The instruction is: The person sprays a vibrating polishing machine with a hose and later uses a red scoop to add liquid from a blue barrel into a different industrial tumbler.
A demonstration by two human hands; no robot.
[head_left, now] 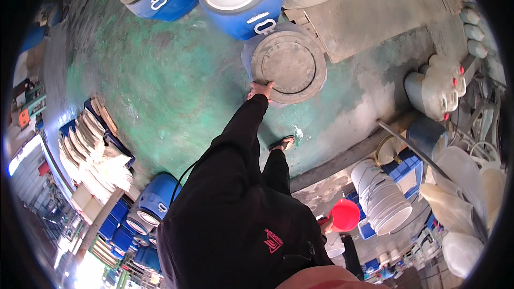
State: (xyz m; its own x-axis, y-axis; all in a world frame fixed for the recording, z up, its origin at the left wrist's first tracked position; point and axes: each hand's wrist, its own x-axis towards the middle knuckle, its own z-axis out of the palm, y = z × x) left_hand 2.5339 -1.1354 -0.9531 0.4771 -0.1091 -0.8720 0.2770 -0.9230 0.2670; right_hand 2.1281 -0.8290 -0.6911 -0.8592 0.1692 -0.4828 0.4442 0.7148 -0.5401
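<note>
In front of me stands a drum (247, 56) with a round, dusty grey lid (292, 67) on top. My left hand (261, 90) grips the near-left rim of this lid, thumb on top and fingers partly hidden over the edge. Down at my right side, my right hand (326, 226) is closed on the handle of a red dipper (344, 215) with a round bowl. A white bucket (335, 247) shows just below the dipper, partly covered by my body.
Touching the drum's far side is a blue barrel (241, 18) with a white-topped lid; another blue barrel (171, 0) stands left of it. White buckets (380, 198) lie stacked at right, near a pole (412, 147) and whitish jerrycans (436, 88). Piled sacks (88, 147) are at left.
</note>
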